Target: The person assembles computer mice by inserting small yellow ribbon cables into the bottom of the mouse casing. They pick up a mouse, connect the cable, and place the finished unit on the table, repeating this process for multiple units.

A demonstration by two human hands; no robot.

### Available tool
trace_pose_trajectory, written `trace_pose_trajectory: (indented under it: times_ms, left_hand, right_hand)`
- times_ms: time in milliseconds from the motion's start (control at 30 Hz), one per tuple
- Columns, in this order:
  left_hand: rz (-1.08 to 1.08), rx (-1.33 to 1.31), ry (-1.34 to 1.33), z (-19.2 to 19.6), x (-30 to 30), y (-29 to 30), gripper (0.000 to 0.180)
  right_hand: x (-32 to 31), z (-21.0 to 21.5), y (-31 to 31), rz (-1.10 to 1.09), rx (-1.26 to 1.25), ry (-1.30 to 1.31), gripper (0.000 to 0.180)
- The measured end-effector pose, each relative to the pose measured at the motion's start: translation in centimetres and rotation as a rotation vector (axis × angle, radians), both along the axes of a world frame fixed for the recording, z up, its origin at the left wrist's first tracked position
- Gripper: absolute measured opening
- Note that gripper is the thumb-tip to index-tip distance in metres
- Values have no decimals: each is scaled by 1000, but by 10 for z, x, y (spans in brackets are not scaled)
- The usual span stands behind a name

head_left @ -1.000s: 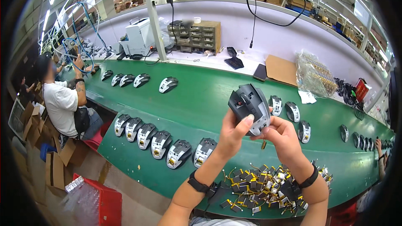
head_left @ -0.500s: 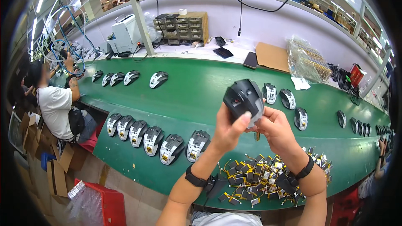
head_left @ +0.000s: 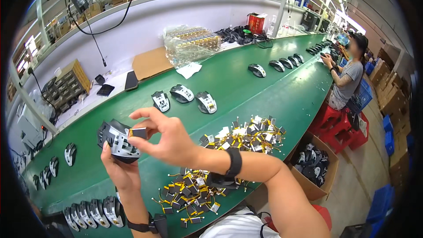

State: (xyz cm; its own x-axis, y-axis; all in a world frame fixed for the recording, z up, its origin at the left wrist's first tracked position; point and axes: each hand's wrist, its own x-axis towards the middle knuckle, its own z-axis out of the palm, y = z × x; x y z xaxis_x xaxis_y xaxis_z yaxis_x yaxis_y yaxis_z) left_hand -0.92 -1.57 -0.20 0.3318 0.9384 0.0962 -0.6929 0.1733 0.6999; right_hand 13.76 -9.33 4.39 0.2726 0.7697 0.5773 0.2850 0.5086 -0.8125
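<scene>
1. Cradling a grey mouse shell (head_left: 118, 140) above the green worktop (head_left: 246, 92), the left hand (head_left: 120, 172) has its fingers curled shut under it
2. Right hand (head_left: 169, 140) pinches a small black battery (head_left: 138, 132) against the shell; it likely needs square seating, wires untrapped
3. Beyond, loose batteries (head_left: 240, 136) lie heaped

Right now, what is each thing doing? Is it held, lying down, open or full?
Left hand: closed around the mouse shell, holding it up.
Mouse shell: held above the belt, open side showing.
Right hand: fingertips pinching a small black part against the shell.
Small black part: held, touching the shell.
Pile of wired parts: lying loose on the green belt.
Three mouse shells: resting on the belt.
Cardboard box: open, holding dark parts.
</scene>
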Motion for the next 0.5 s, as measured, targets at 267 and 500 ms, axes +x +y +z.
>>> trace_pose_trajectory:
  times_ms: [267, 500]
  left_hand:
    - [-85, 35, 54, -1, -5, -5, 41]
    - [-89, 9, 94, 13, -5, -11, 39]
  right_hand:
    - [-9, -6, 23, -205, 327, -260, 22]
    - [-24, -4, 18, -195, 228, -336, 32]
